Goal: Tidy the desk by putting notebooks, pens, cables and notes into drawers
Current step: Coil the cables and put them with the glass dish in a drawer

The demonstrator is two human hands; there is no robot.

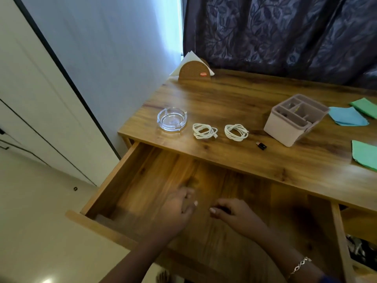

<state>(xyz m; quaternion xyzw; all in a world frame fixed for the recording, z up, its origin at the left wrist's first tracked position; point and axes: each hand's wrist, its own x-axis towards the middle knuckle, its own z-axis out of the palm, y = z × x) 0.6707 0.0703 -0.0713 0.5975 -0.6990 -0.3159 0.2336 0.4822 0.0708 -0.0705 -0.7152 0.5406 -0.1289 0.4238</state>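
The wooden desk's left drawer stands pulled out, its floor bare. My left hand and my right hand hover over the drawer, fingers loosely curled, holding nothing. On the desktop behind lie two coiled white cables, side by side. A small black adapter lies to their right. A blue note and two green notes lie at the right edge. A beige desk organiser stands among them.
A glass ashtray sits left of the cables. A brown napkin holder with white napkins stands at the desk's back left corner. A dark curtain hangs behind. A second drawer at the lower right holds dark items.
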